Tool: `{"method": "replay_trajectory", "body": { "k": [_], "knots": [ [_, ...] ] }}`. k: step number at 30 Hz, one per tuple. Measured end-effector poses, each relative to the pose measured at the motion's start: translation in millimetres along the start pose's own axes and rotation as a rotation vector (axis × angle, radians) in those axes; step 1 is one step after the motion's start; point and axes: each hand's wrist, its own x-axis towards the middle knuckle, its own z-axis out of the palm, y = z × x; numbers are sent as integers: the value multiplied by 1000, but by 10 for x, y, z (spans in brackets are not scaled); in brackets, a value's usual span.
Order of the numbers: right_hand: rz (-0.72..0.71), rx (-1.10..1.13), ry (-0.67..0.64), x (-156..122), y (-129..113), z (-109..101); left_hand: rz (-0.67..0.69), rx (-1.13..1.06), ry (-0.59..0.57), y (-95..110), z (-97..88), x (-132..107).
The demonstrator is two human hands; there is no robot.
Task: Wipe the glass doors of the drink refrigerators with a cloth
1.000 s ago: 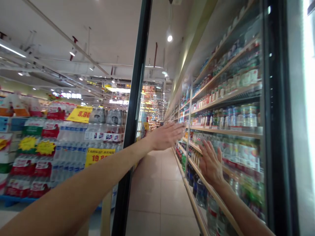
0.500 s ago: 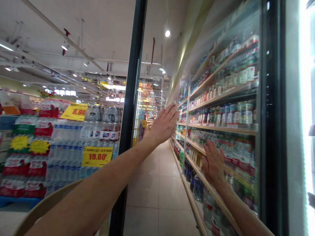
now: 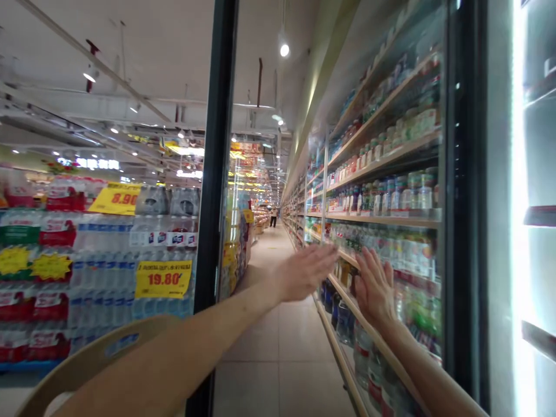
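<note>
A glass door in a dark frame (image 3: 216, 174) stands in front of me. My left hand (image 3: 306, 272) is stretched out flat at the glass with its fingers extended, slightly smeared by motion. I cannot tell whether anything lies under its palm. To its right my right hand (image 3: 373, 284) is raised with its fingers apart and its palm toward the glass; nothing shows in it. The two hands are close together without touching. Through the pane I see long shelves (image 3: 382, 219) of bottles and cans. Below my left forearm is a tan curved rim with a handle slot (image 3: 93, 362).
Stacked bottle packs (image 3: 102, 260) with yellow price signs (image 3: 163, 279) stand on the left. A brightly lit cabinet interior (image 3: 538, 150) is at the right edge. A tiled aisle floor (image 3: 252, 330) runs away beyond the glass, with a distant person (image 3: 273, 217) in it.
My left hand has moved down and to the right, closer to my right hand. My right hand has hardly moved. The view has shifted slightly, and more of the tan rim shows.
</note>
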Motion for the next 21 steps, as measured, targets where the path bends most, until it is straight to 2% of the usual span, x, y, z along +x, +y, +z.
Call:
{"method": "replay_trajectory", "body": {
  "k": [1,2,3,4,6,7,8,9,11,12,13,14,17,18,19,21],
  "knots": [
    [-2,-3,-7,-16,9,-8,123,-22,-20,68,28,-28],
    [1,-6,-15,-32,18,-14,178,-30,-26,99,44,-42],
    [8,-9,-19,-47,29,-19,159,-24,-23,95,47,-39],
    [18,-12,-15,-61,39,-22,64,-6,-12,66,41,-23],
    [43,-15,-2,-81,58,-29,-228,50,32,8,25,17],
    [51,-14,4,-90,63,-32,-316,69,48,12,26,24],
    [56,-13,9,-99,66,-34,-320,73,53,50,36,14],
    [55,-12,9,-109,65,-36,-238,64,44,116,55,-9],
    [50,-12,-4,-130,59,-34,43,22,11,275,102,-70],
    [47,-14,-5,-141,55,-31,132,3,2,331,120,-90],
    [41,-16,-5,-151,52,-26,161,-7,-4,355,128,-93],
    [37,-18,-4,-159,51,-21,114,-3,1,345,127,-76],
    [45,-17,17,-170,54,-9,-249,46,25,226,95,33],
    [52,-15,25,-170,56,-10,-313,57,31,208,95,61],
    [61,-12,29,-169,58,-12,-303,55,36,218,104,75],
    [71,-7,26,-167,64,-23,-72,12,32,299,149,71]
  ]
}}
